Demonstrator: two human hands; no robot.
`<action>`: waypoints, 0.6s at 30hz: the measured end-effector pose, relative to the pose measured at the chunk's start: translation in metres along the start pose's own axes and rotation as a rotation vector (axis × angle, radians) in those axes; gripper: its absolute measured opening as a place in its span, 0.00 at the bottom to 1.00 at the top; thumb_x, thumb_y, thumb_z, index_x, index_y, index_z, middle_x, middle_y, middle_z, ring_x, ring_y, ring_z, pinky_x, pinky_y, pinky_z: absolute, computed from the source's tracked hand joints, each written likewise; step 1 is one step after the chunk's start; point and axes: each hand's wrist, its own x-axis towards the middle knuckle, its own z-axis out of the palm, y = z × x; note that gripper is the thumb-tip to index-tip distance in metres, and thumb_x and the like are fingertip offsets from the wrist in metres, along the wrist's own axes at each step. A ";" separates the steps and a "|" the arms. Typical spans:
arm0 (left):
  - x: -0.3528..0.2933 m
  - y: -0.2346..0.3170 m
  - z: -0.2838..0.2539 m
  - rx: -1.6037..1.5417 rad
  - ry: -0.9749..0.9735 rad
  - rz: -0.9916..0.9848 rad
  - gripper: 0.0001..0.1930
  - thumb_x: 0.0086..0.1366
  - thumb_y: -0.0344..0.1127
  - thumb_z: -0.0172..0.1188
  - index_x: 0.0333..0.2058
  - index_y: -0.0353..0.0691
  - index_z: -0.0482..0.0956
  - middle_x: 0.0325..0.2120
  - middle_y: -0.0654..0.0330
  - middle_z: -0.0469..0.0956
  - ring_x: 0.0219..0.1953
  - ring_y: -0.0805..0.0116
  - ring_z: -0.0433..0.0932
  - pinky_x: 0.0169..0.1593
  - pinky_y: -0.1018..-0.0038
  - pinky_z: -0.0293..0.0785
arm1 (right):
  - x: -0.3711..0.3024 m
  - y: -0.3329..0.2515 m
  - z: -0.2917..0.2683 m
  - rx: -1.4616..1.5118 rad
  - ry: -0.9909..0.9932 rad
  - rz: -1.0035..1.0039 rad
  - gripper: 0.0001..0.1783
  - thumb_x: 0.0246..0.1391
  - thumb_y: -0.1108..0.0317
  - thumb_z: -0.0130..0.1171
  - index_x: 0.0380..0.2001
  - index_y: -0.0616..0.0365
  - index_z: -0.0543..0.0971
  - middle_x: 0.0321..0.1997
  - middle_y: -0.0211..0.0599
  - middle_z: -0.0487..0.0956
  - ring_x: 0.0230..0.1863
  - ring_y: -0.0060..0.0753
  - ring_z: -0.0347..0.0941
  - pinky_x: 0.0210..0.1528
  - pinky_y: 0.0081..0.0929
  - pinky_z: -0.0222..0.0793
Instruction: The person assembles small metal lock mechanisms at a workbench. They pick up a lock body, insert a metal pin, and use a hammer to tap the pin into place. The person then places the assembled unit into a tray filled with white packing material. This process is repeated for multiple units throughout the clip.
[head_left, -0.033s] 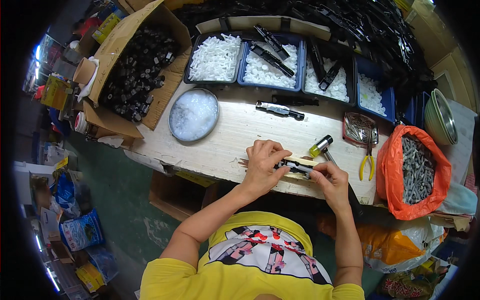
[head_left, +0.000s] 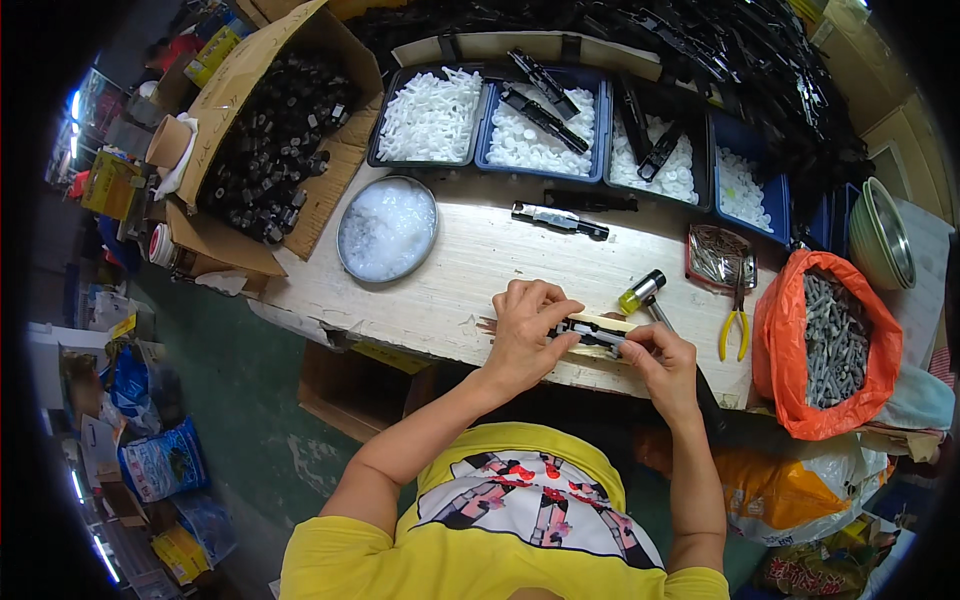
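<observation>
Left hand [head_left: 522, 330]: your fingers curl down, pinching the left end of the black-and-white plastic part [head_left: 588, 334].
Right hand [head_left: 662, 362]: thumb and fingertips pinch its right end.
Part: lies on a wooden block [head_left: 600, 322] at the workbench [head_left: 470, 270] front edge (between both hands).
Nearby: yellow-headed mallet [head_left: 642, 292], pliers [head_left: 736, 318].

Much of the small black-and-grey part [head_left: 590, 332] is covered by the left hand [head_left: 525, 330] and right hand [head_left: 662, 362], so its shape cannot be made out. The hammer [head_left: 645, 295] handle is hidden behind the right hand. The near edge of the desk [head_left: 450, 290] is blocked by the forearms. The dark pile [head_left: 720, 50] at the top is cut off by the rim.
</observation>
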 end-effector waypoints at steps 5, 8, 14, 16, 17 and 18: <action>-0.003 -0.004 0.002 0.041 0.003 0.087 0.06 0.43 0.29 0.64 0.24 0.46 0.79 0.31 0.68 0.70 0.40 0.68 0.64 0.43 0.67 0.52 | 0.002 -0.003 0.000 0.006 -0.006 0.068 0.06 0.44 0.72 0.61 0.24 0.63 0.75 0.17 0.33 0.74 0.19 0.23 0.66 0.23 0.22 0.62; -0.004 -0.005 0.002 0.057 -0.003 0.110 0.05 0.44 0.28 0.64 0.21 0.46 0.78 0.30 0.69 0.70 0.40 0.68 0.64 0.43 0.66 0.52 | 0.006 -0.008 0.000 0.003 -0.015 0.185 0.06 0.44 0.73 0.61 0.23 0.63 0.74 0.16 0.29 0.72 0.18 0.17 0.64 0.22 0.18 0.59; -0.001 -0.005 0.001 0.109 -0.029 0.135 0.06 0.42 0.29 0.65 0.22 0.47 0.79 0.30 0.69 0.71 0.39 0.68 0.65 0.43 0.68 0.52 | 0.018 0.006 0.000 0.066 -0.058 0.339 0.09 0.42 0.72 0.63 0.19 0.61 0.71 0.14 0.25 0.69 0.18 0.14 0.59 0.20 0.17 0.56; -0.001 -0.005 0.001 0.111 -0.030 0.141 0.06 0.42 0.29 0.65 0.22 0.47 0.79 0.30 0.69 0.71 0.39 0.68 0.65 0.43 0.68 0.52 | 0.020 0.009 0.000 0.112 -0.075 0.351 0.10 0.41 0.72 0.63 0.18 0.61 0.71 0.14 0.24 0.69 0.18 0.14 0.59 0.19 0.17 0.56; -0.002 -0.005 0.001 0.110 -0.029 0.146 0.06 0.42 0.29 0.65 0.22 0.47 0.79 0.30 0.68 0.71 0.39 0.68 0.65 0.43 0.68 0.52 | 0.019 0.009 -0.001 0.120 -0.084 0.368 0.11 0.41 0.72 0.64 0.18 0.61 0.71 0.14 0.25 0.69 0.17 0.14 0.59 0.19 0.17 0.56; -0.001 -0.005 0.001 0.112 -0.024 0.152 0.07 0.42 0.29 0.64 0.23 0.47 0.78 0.30 0.68 0.71 0.39 0.68 0.65 0.43 0.68 0.52 | 0.019 0.009 -0.001 0.129 -0.095 0.381 0.11 0.41 0.71 0.64 0.18 0.61 0.71 0.13 0.25 0.69 0.17 0.15 0.59 0.19 0.18 0.56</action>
